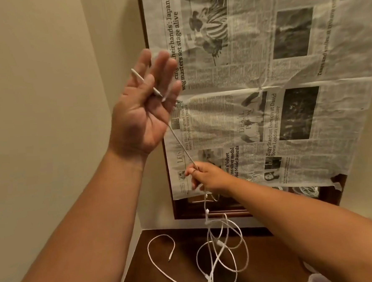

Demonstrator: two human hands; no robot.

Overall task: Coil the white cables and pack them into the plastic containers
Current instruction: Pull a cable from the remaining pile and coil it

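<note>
White cable [180, 141] runs taut from the left hand [139, 113], raised at 10 o'clock with fingers spread and the plug end caught across them, though blur hides the exact grip. It leads down to the right hand [207, 176] near centre, which pinches it between thumb and finger. Below that hand the rest hangs into a loose tangle on the dark wooden table [184, 271] at 6 o'clock, with newspaper [263, 70] hanging behind at 1 o'clock.
</note>
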